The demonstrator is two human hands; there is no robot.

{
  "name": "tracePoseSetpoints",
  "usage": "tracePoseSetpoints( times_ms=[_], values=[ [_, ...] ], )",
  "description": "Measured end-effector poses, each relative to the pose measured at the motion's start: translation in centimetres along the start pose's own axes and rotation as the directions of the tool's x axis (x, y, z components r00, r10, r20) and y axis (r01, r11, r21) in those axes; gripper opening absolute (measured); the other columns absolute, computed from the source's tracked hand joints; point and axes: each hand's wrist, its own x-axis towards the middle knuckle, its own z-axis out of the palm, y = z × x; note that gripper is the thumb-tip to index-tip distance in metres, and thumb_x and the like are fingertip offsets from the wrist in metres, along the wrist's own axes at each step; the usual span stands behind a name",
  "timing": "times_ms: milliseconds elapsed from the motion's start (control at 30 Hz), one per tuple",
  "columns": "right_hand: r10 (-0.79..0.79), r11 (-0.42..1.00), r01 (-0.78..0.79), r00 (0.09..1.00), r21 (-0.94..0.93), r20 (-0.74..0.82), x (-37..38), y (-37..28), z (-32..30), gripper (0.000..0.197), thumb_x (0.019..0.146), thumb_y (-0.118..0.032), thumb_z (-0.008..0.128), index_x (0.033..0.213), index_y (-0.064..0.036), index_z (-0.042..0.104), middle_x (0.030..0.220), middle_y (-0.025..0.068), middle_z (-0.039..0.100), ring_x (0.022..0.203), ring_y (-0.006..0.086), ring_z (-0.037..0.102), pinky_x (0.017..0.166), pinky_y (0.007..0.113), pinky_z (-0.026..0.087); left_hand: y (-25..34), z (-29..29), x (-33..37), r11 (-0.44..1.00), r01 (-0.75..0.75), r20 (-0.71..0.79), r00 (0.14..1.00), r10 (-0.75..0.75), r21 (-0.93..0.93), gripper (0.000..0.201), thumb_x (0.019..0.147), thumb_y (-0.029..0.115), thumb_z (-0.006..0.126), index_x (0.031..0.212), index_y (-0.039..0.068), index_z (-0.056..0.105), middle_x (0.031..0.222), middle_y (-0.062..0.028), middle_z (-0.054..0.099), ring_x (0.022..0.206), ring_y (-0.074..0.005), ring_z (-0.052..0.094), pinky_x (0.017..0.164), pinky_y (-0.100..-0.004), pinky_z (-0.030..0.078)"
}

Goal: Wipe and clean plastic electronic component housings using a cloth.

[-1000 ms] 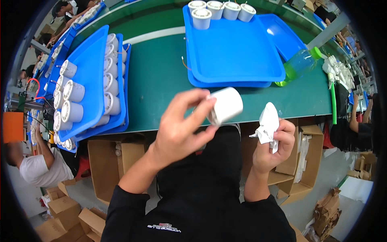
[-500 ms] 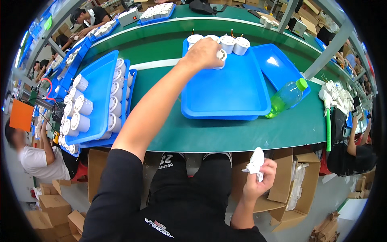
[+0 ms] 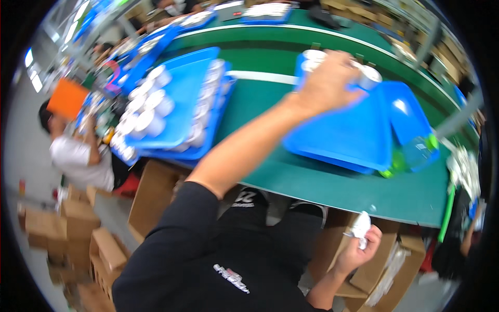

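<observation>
My left hand (image 3: pixel 330 83) is over the far part of a blue tray (image 3: pixel 343 138), beside a row of white cylindrical cups. It is blurred, but its thumb stands apart from the fingers and nothing shows between them. The hand hides part of the row; a white cup (image 3: pixel 370 78) shows to its right and other white cups (image 3: pixel 314 56) to its left. Low at the right, in front of the bench edge, my right hand (image 3: pixel 361 252) is closed around a crumpled white wipe (image 3: pixel 359 228).
Stacked blue trays (image 3: pixel 171 127) of white cups stand on the left of the green bench (image 3: pixel 260 114). Right of the middle tray lie another blue tray (image 3: pixel 403 112) and a green-capped bottle (image 3: pixel 413 153). Open cardboard boxes (image 3: pixel 384 270) sit below the bench. A person (image 3: pixel 83 156) works at the left.
The view has turned, shifting the bench and trays rightward in the picture. My left hand has come off the cup it held, its thumb now apart. My right hand still grips the wipe.
</observation>
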Motion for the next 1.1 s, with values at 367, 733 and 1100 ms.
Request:
tracePoseSetpoints(
  times_ms=[367,733,1100],
  values=[
    [0.040,0.989,-0.063,0.985,0.135,0.169,-2.5,-0.5,3.8,0.024,0.075,0.016,0.052,0.088,-0.0039,0.047,0.102,0.0072,0.046,0.089,0.0153,0.048,0.080,0.026,0.042,2.0,-26.7,-7.8,0.928,0.187,0.315,0.903,-0.292,0.323,0.036,0.075,0.021,0.073,0.104,0.001,0.066,0.092,-0.0139,0.063,0.083,-0.0288,0.062,0.072,-0.0350,0.050],
    [-0.023,0.978,-0.045,0.947,0.203,0.321,-3.6,-3.9,10.5,0.025,0.069,0.011,0.058,0.085,-0.0051,0.048,0.096,0.0087,0.048,0.087,0.0169,0.050,0.078,0.027,0.042,-7.5,-35.4,-11.5,0.408,0.373,0.312,0.291,-0.904,0.833,0.065,0.072,0.049,0.072,0.115,0.001,0.064,0.102,-0.0185,0.067,0.092,-0.0306,0.065,0.084,-0.0365,0.051],
    [-0.041,0.982,-0.032,0.926,0.188,0.375,-2.8,-4.3,11.0,0.026,0.068,0.015,0.054,0.085,-0.0032,0.048,0.096,0.0087,0.046,0.084,0.0154,0.049,0.075,0.024,0.042,-8.3,-34.5,-11.1,0.532,0.333,0.386,0.415,-0.824,0.778,0.069,0.058,0.029,0.072,0.121,0.005,0.060,0.110,-0.0179,0.060,0.104,-0.0290,0.058,0.092,-0.0356,0.047]
  ],
)
